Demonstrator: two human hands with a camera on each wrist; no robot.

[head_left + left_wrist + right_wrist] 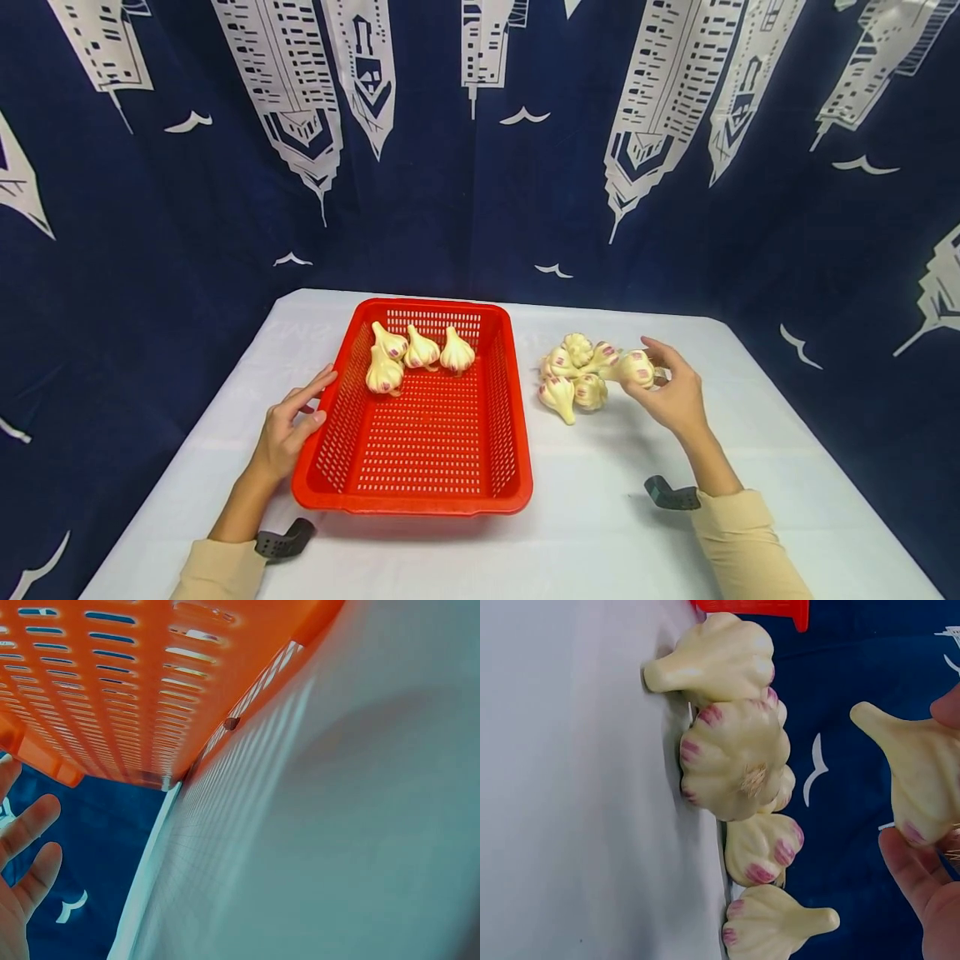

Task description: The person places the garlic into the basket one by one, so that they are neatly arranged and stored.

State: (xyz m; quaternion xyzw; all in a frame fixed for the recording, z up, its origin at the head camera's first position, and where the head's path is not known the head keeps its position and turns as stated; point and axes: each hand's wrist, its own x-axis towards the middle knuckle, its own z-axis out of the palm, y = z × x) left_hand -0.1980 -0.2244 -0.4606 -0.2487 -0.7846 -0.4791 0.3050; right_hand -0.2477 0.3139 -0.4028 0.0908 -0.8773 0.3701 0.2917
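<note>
My right hand [678, 396] pinches a garlic bulb [636, 368] between thumb and fingers, raised at the right edge of a garlic pile. In the right wrist view the held bulb [919, 772] has its stem pointing up and left. The pile's nearest garlic bulb [557, 396] lies stem toward me on the table. My left hand [285, 433] rests its extended fingers at the left rim of a red plastic basket [412, 505]. In the left wrist view its fingers [34, 825] are spread beside the basket wall. Several garlic bulbs, including one garlic bulb [457, 352], sit inside toward the back left.
A white-covered table [600, 517] carries the basket and the pile, which lies right of the basket. Behind it hangs a dark blue cloth [435, 208] with white building prints. Black wrist devices, such as the right strap mount [670, 493], stick out near both sleeves.
</note>
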